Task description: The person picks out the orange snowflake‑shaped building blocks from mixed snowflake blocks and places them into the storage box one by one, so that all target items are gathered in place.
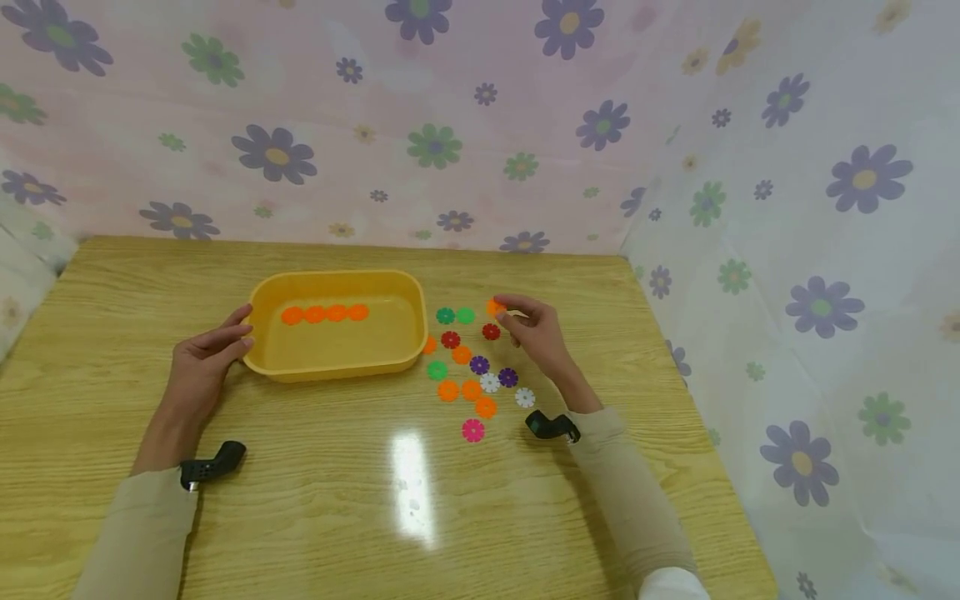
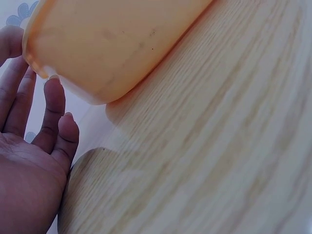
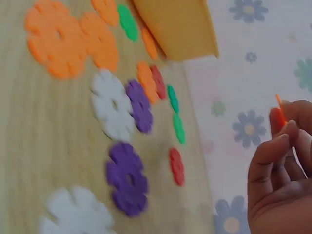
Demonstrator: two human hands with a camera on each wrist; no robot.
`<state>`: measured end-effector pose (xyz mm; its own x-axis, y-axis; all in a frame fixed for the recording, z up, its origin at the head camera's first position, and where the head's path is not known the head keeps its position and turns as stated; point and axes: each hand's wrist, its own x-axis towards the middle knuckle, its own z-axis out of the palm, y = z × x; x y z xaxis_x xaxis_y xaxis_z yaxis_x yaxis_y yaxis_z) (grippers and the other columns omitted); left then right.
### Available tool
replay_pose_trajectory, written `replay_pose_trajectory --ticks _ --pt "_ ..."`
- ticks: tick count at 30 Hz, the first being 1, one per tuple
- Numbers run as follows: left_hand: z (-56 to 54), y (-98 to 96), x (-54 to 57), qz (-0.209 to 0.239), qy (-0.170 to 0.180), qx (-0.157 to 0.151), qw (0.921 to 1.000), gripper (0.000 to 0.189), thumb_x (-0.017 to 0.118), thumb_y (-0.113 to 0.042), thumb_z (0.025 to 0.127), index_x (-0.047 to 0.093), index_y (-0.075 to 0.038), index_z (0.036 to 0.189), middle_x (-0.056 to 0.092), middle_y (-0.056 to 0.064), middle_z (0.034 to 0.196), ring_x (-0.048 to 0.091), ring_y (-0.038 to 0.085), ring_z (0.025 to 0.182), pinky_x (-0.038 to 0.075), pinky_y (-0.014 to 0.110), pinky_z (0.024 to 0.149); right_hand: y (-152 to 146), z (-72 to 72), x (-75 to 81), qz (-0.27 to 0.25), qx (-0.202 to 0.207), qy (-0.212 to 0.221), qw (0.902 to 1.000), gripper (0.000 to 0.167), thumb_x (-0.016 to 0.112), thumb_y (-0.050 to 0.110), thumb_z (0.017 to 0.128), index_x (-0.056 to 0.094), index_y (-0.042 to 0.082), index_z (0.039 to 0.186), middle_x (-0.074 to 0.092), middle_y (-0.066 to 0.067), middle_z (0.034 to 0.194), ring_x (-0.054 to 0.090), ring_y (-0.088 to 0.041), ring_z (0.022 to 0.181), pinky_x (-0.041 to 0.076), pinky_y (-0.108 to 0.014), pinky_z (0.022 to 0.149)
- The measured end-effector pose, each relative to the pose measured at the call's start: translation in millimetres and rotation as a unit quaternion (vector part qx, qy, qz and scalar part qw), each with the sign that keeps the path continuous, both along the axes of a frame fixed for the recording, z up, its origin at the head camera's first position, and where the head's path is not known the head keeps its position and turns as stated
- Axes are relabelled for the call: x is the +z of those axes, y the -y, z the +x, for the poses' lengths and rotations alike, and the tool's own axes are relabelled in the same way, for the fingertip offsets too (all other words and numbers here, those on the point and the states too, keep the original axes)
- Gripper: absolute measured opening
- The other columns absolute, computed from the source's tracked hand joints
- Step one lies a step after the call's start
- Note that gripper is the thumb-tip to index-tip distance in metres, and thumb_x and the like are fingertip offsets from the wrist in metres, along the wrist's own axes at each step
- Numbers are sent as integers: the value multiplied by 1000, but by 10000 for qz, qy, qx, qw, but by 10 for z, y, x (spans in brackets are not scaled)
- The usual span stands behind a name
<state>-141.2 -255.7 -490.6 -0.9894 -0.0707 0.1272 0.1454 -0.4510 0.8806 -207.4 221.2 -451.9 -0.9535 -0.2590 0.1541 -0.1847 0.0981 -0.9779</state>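
A yellow plastic tub (image 1: 339,367) stands on the table, with a row of several orange flower-shaped discs (image 1: 326,313) on its floor. My left hand (image 1: 202,358) grips the tub's left end, thumb and fingers at the rim. In the left wrist view, the tub's outer wall (image 2: 117,48) fills the top beside the left hand (image 2: 29,161). My right hand (image 1: 538,332) pinches an orange flower-shaped disc (image 1: 494,307) between thumb and fingertips, to the right of the tub. In the right wrist view that disc (image 3: 279,108) shows edge-on, held by the right hand (image 3: 282,170).
Loose flower-shaped discs lie right of the tub: green (image 1: 437,371), red (image 1: 450,340), purple (image 1: 507,377), white (image 1: 525,397), pink (image 1: 473,431) and several orange ones (image 1: 447,391). The wooden table (image 1: 300,492) meets flower-patterned walls (image 1: 315,100) behind and at the right.
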Motion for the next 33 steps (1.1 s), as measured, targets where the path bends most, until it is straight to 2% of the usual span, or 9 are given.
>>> replay_pose_trajectory --ticks 2,4,9,10,16,19,22,26,33 --pt "-3 -2 1 -25 42 27 10000 25 59 17 94 76 7 110 72 -5 126 59 -1 127 50 14 98 57 43 -43 -321 31 -56 9995 31 62 2 101 63 -9 130 71 5 113 49 -11 57 34 -29 50" --pt "-6 1 -2 -44 72 43 10000 25 60 17 94 75 7 110 72 -5 126 59 -2 127 49 14 98 114 91 -78 -502 93 -74 9987 32 62 1 100 62 -10 130 70 5 110 50 -10 58 33 -29 50" --pt "-11 10 -8 -88 73 46 9999 24 60 16 94 75 7 111 72 -6 126 58 -2 127 48 13 99 271 187 -157 -621 118 -66 9980 30 64 -2 98 64 -8 127 71 5 104 43 -8 55 34 -26 48" --pt "-12 11 -9 -73 71 41 9999 24 60 16 94 75 7 111 72 -6 126 58 -2 127 48 14 99 306 205 -171 -651 99 -61 9978 30 65 -3 97 64 -9 126 71 5 98 42 -8 54 34 -25 47" --pt "-17 12 -22 48 16 -1 10000 26 58 18 94 75 8 110 72 -4 127 59 0 128 49 15 99 523 303 -234 -850 141 -187 9961 27 66 -7 95 63 -14 120 72 6 86 39 -7 52 33 -19 46" --pt "-17 6 -29 139 -82 -56 9999 28 56 21 93 75 9 110 72 -2 128 59 1 129 50 16 99 632 348 -254 -834 186 -336 9958 26 65 -8 94 63 -14 119 72 9 93 41 -5 54 33 -17 46" --pt "-19 0 -32 214 -166 -94 9996 30 54 23 93 75 9 109 72 0 128 59 3 129 51 17 98 740 392 -256 -820 198 -451 9954 26 66 -9 93 63 -14 119 71 12 102 49 -3 59 39 -14 50" --pt "-20 -8 -28 214 -186 -89 9996 30 54 23 93 75 9 109 72 0 127 59 3 129 52 17 97 866 444 -247 -983 265 -544 9933 26 65 -11 93 62 -15 119 70 11 105 54 -3 63 43 -14 52" --pt "-6 -13 -13 208 -159 -121 9996 30 55 22 93 76 8 109 72 -1 128 59 2 129 52 16 96 1080 563 -246 -1041 543 -744 9903 26 64 -4 97 61 -14 121 65 7 110 44 -3 56 34 -16 47"
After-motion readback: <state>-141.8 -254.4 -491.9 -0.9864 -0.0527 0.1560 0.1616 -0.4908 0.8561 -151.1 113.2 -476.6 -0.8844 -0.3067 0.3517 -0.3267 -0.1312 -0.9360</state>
